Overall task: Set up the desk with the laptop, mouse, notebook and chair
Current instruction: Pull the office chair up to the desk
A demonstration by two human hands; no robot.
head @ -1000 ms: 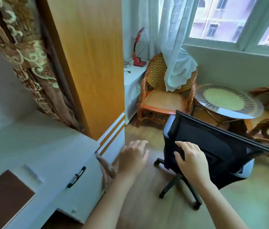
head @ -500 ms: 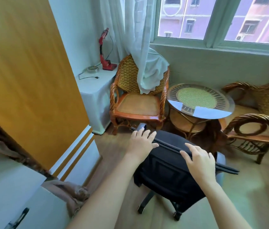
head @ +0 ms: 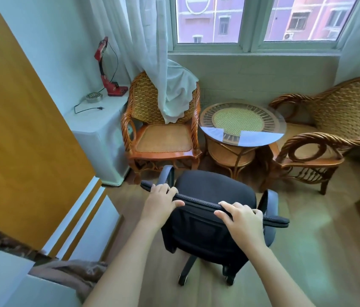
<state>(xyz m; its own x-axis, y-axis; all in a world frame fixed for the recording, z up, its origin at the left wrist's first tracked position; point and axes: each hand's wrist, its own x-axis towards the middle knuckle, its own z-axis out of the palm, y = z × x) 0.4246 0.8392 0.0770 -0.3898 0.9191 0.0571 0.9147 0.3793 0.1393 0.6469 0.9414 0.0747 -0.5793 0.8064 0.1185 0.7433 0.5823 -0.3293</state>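
Black mesh-backed swivel office chair: top edge gripped by left hand and right hand. Risk: castors may be snagged, or nearby wicker armchair struck, if swung carelessly.

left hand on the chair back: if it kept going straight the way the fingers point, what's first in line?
Probably the office chair's own seat and left armrest, just past the backrest edge that the left hand grips. Beyond those, the wicker chair by the curtain. Depth is unclear from this single view.

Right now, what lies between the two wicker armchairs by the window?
In the head view, a round glass-topped rattan table stands between the left wicker armchair and the right one.
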